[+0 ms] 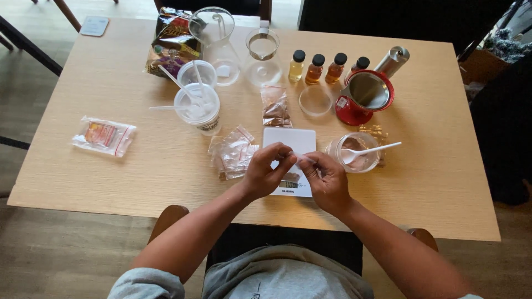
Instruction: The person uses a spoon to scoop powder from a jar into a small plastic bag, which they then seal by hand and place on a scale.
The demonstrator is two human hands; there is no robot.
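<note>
You had a small clear plastic packet point(303, 158) pinched between both hands, held just above the white digital scale point(288, 143) at the near middle of the counter point(443, 182). By its look the packet was very light, thin and limp, likely slick film that crumples instead of keeping its shape, so it would have been best taken by an edge or corner between fingertips, without a full-hand squeeze. What it held, if anything, was too small to tell.

Your left hand point(265, 170) was curled, thumb and forefinger closed on the packet's left end. Your right hand point(328, 180) was likewise half-clenched, its fingertips gripping the right end, with the other fingers folded in. Neither hand rested on the scale as far as I could tell; they hovered over its near edge.

Just left of your left hand lay a loose heap of empty clear bags point(233, 151). Near your right hand stood a clear cup point(354, 152) with pale brown powder and a white plastic spoon point(368, 151) lying across it. Farther back sat a red funnel-shaped holder point(363, 97) and a row of small amber bottles point(316, 68).
</note>
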